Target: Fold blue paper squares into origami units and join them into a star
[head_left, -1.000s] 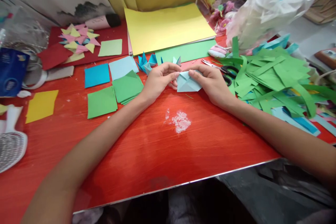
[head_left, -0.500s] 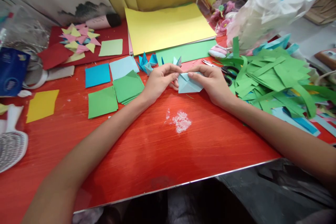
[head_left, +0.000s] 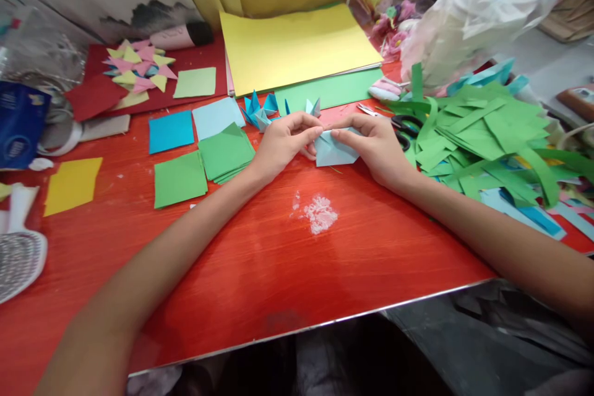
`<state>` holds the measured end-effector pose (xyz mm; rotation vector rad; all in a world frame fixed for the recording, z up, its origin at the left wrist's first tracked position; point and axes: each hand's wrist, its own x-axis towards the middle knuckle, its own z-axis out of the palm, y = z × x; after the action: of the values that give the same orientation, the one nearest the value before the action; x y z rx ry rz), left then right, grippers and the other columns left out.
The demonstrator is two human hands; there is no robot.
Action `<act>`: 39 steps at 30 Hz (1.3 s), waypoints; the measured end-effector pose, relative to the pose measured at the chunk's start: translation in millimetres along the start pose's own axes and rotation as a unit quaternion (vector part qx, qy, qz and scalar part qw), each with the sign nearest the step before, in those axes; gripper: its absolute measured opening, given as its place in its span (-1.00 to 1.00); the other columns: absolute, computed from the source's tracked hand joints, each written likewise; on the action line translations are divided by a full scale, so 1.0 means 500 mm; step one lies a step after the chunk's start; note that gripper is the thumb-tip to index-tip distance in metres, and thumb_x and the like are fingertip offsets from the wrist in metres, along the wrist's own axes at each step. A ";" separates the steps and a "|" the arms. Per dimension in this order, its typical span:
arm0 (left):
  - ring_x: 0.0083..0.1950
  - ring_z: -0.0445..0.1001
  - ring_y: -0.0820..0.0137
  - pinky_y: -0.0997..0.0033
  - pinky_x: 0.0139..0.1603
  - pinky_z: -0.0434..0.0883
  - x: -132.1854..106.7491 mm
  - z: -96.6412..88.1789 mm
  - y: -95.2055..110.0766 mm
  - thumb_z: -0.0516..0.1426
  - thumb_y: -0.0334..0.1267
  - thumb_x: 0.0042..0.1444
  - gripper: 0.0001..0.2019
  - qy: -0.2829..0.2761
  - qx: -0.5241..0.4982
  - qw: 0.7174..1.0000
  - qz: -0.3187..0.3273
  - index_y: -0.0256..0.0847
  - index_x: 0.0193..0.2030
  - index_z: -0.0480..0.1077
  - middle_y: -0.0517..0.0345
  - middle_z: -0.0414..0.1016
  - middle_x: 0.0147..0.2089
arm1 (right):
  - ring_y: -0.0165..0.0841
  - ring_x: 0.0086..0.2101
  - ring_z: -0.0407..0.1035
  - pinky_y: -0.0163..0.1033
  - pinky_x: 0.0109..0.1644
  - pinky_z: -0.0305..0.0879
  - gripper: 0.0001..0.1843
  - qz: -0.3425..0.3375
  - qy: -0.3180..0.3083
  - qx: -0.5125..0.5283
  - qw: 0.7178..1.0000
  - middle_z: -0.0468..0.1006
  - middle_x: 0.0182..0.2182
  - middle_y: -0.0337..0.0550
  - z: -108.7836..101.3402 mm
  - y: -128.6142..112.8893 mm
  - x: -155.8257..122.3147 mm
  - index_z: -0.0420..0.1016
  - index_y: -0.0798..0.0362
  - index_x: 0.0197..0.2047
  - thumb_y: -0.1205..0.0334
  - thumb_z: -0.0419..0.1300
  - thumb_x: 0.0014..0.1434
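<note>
A folded light blue paper (head_left: 335,151) lies on the red table (head_left: 278,260), held between both hands. My left hand (head_left: 283,142) pinches its upper left edge with curled fingers. My right hand (head_left: 374,145) presses on its top right side, fingers closed over the fold. Fingertips of the two hands nearly meet above the paper. Several small folded blue paper pieces (head_left: 260,110) stand just behind my left hand.
Green paper squares (head_left: 204,164), a blue square (head_left: 171,131) and a yellow square (head_left: 72,184) lie left. Large yellow sheets (head_left: 297,46) are behind. Black-handled scissors (head_left: 399,127) and a heap of green strips (head_left: 487,136) lie right. A white glue smear (head_left: 319,213) marks the table.
The hands have drawn a little closer over the light blue paper, pressing its top fold tighter. The arms stay in place.
</note>
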<state>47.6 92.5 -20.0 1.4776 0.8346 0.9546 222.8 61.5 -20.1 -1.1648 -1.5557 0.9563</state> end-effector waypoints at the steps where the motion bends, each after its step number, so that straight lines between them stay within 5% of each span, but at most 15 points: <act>1: -0.54 0.42 0.61 0.61 -0.50 0.47 0.000 0.000 -0.001 0.15 -0.44 0.12 -0.96 0.001 0.000 1.000 0.001 -0.27 -0.32 0.39 0.28 0.41 -0.48 | -0.38 -0.32 0.41 -0.23 -0.18 0.30 -0.86 0.000 -0.001 0.001 1.000 0.59 -0.33 -0.21 0.000 0.001 0.000 0.58 0.07 -0.30 0.22 0.23 0.10; 14: -0.56 0.42 0.60 0.61 -0.50 0.47 -0.002 0.001 -0.007 0.15 -0.42 0.12 -0.97 -0.003 0.022 1.000 0.007 -0.24 -0.32 0.40 0.30 0.41 -0.53 | -0.35 -0.30 0.41 -0.20 -0.16 0.33 -0.84 0.004 -0.004 -0.021 1.000 0.59 -0.30 -0.19 -0.001 0.003 -0.003 0.59 0.06 -0.29 0.20 0.23 0.10; 21: -0.50 0.45 0.59 0.58 -0.45 0.49 0.002 -0.003 -0.008 0.11 -0.44 0.15 -0.94 0.031 0.027 0.999 0.010 -0.24 -0.26 0.37 0.28 0.41 -0.45 | -0.34 -0.23 0.46 -0.22 -0.14 0.40 -0.73 0.002 0.034 0.036 0.999 0.57 -0.24 -0.21 0.005 0.006 0.002 0.50 0.00 -0.17 0.03 0.24 0.12; 26: -0.41 0.52 0.57 0.55 -0.35 0.51 0.006 -0.012 -0.013 0.07 -0.38 0.19 -0.89 0.072 0.017 0.997 0.022 -0.20 -0.13 0.31 0.23 0.42 -0.31 | -0.37 -0.37 0.50 -0.23 -0.25 0.47 -0.57 0.045 -0.043 0.112 0.992 0.59 -0.34 -0.24 0.010 0.009 0.003 0.43 -0.02 -0.13 -0.07 0.32 0.00; 33: -0.53 0.45 0.58 0.57 -0.43 0.46 -0.006 -0.003 -0.002 0.14 -0.36 0.13 -0.52 -0.028 0.063 0.996 0.053 0.08 0.17 0.19 0.35 0.34 -0.44 | -0.43 -0.52 0.44 -0.27 -0.38 0.43 -0.79 0.071 -0.037 0.143 0.986 0.54 -0.49 -0.25 0.003 0.007 0.007 0.47 0.04 -0.34 0.07 0.28 0.09; 39: -0.52 0.44 0.56 0.56 -0.51 0.44 -0.006 -0.002 -0.001 0.15 -0.33 0.13 -0.74 -0.028 0.055 0.997 0.045 -0.08 -0.03 0.31 0.31 0.33 -0.42 | -0.44 -0.54 0.44 -0.31 -0.44 0.43 -0.73 0.072 -0.030 0.153 0.985 0.55 -0.53 -0.26 0.002 0.008 0.010 0.48 0.04 -0.37 0.01 0.33 0.02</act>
<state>45.6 90.0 -20.7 1.6417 0.7955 0.9422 222.4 67.3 -22.7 -1.0461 -1.3251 1.2875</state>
